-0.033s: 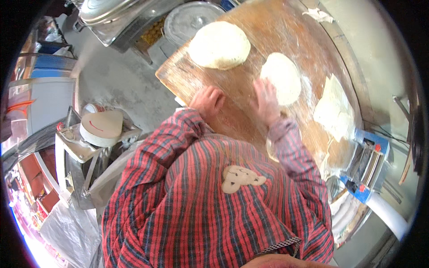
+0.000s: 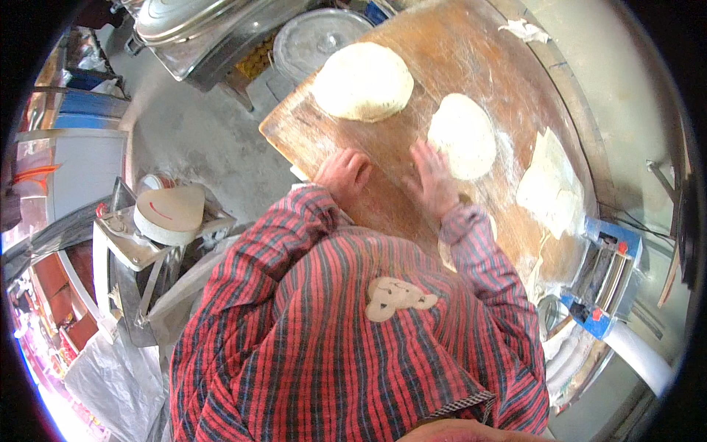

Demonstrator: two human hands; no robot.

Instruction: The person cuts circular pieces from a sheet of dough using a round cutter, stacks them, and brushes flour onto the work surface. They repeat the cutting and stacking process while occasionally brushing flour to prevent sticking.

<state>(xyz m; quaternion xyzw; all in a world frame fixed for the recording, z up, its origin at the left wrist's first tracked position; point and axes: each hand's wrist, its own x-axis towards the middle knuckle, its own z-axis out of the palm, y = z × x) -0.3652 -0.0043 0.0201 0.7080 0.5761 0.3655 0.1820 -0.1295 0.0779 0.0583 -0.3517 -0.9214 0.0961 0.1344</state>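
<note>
My left hand [image 2: 344, 175] rests at the left edge of a floured wooden board [image 2: 471, 55]. Its fingers are curled in, and no object shows in them. My right hand [image 2: 433, 180] lies over the board with fingers spread, close beside the left edge of a flat oval of dough [image 2: 465, 136]. Farther off, near the board's far left edge, lies a larger round of dough [image 2: 363, 81]. A third pale piece [image 2: 446, 254], probably dough, is mostly hidden under my right forearm.
Folded pale sheets [image 2: 549, 184] lie on the right of the board, near a blue-and-metal roller machine [image 2: 607, 265]. A round-lidded pot [image 2: 320, 44] and a metal cooker [image 2: 177, 18] stand beyond the board. To my left is a metal stand with a cream-coloured top [image 2: 169, 214].
My right hand has shifted slightly left, away from the oval dough's edge. My left hand keeps its place at the board's edge. The whole view has tipped a little.
</note>
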